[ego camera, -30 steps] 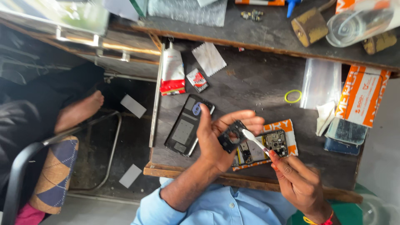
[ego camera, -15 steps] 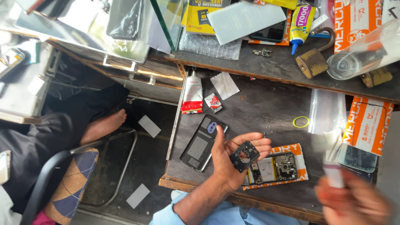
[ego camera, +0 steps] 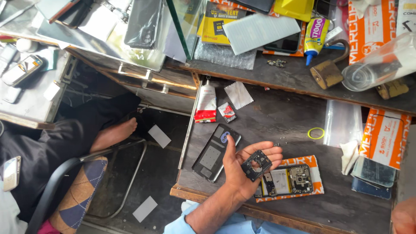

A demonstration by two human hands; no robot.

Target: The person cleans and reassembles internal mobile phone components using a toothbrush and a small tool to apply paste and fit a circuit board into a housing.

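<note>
The left hand (ego camera: 247, 167) is held palm up and spread wide above the near edge of the dark worktable (ego camera: 277, 117), and a small black phone part (ego camera: 256, 164), a frame-like piece with openings, is laid loose on the palm rather than gripped by the fingers. Only a blurred sliver of the right hand (ego camera: 405, 216) is seen at the lower right corner of the view, so whether it is open or closed cannot be told (nothing is seen in it).

Just at 3 o'clock of the palm, an opened phone (ego camera: 286, 180) with its boards exposed is laid on an orange packet (ego camera: 314, 167). At 9 o'clock of the hand, partly under the thumb, a dark phone back cover (ego camera: 212, 156) is lying flat. At 11 o'clock a red and white tube (ego camera: 206, 104), a small red sachet (ego camera: 227, 112) and a white cloth square (ego camera: 238, 94) are found close together. At 2 o'clock a yellow rubber band (ego camera: 316, 133) is seen beside a clear plastic bag (ego camera: 342, 125). Further off at 1 o'clock, on the raised shelf, a brass padlock (ego camera: 327, 73) and a glue tube (ego camera: 314, 37) are placed. At 9 o'clock, well apart and below the table, a bare foot (ego camera: 115, 134) of another person is rested near a chair frame (ego camera: 65, 177).
</note>
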